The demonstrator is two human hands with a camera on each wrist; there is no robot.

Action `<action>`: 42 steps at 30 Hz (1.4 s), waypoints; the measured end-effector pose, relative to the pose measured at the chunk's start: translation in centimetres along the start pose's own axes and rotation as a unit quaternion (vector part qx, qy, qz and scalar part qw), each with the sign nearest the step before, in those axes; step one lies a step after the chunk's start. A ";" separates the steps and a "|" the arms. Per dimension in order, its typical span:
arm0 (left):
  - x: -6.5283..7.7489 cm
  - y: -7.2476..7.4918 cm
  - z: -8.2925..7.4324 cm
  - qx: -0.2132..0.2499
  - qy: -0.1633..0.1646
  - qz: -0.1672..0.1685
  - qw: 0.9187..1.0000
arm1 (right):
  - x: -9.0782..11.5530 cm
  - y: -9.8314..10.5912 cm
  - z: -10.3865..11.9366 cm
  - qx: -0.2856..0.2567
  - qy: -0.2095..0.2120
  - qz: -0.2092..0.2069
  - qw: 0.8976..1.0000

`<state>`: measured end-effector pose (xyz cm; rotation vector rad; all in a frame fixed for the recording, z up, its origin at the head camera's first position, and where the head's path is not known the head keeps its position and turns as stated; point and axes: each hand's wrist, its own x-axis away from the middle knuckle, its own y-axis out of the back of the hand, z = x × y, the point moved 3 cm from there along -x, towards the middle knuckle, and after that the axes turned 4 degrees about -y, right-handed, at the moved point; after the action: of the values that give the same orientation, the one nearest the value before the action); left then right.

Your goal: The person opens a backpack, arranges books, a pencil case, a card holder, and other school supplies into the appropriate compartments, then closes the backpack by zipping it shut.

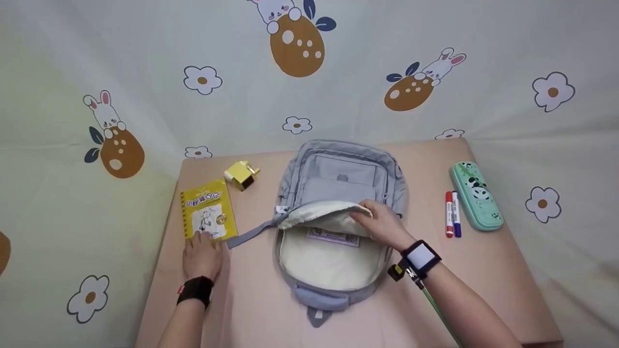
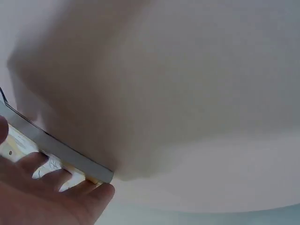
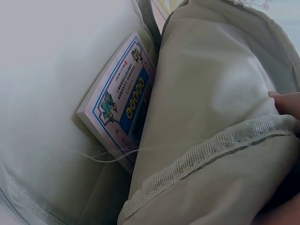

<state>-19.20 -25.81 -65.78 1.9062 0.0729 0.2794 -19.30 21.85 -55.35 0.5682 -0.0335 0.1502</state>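
Note:
A grey backpack (image 1: 333, 290) lies unzipped on the table, its pale-lined main compartment gaping. My right hand (image 1: 384, 224) pinches the edge of the raised front flap (image 1: 319, 212), thumb against the lining in the right wrist view. Inside the compartment is a pink-and-blue book (image 3: 124, 93), partly hidden by the flap. On the left, a yellow book (image 1: 209, 203) with a cartoon cover lies flat. My left hand (image 1: 202, 256) rests at its lower edge, fingers on the cover. The left wrist view shows those fingers (image 2: 56, 178) along the book's edge.
Above the yellow book stands a small yellow pencil sharpener with a crank (image 1: 241, 175). A red marker (image 1: 449, 215) and a blue marker (image 1: 456, 215) lie right of the backpack, beside a mint panda pencil case (image 1: 478, 195). One grey strap (image 1: 250, 235) reaches toward the yellow book.

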 end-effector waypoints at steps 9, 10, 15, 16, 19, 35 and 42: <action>-0.3 3.0 -0.5 0.151 0.131 -0.002 0.980 | 0.0 0.1 0.1 0.004 0.006 0.000 1.000; -0.2 3.3 -0.6 0.157 0.137 0.001 0.978 | 0.0 0.1 0.1 0.007 0.007 -0.001 1.000; -0.3 3.9 0.0 0.186 0.166 0.016 0.968 | 0.2 0.0 0.3 0.017 0.010 -0.001 1.000; -0.4 3.9 0.3 0.194 0.179 0.023 0.964 | 0.2 0.0 0.3 0.018 0.010 -0.001 1.000; -0.6 3.8 1.0 0.230 0.213 0.037 0.949 | 0.2 0.0 0.2 0.015 0.006 0.002 1.000; 1.1 4.9 1.8 0.574 0.188 0.122 0.787 | 0.3 0.4 1.9 0.001 0.046 -0.045 0.998; 4.3 6.8 1.0 0.553 0.114 0.183 0.805 | -0.2 1.2 2.8 -0.015 0.038 -0.075 0.996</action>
<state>-15.35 -28.33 -59.08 3.0483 0.0226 0.8760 -19.65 21.34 -52.35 0.5327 0.0806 0.0244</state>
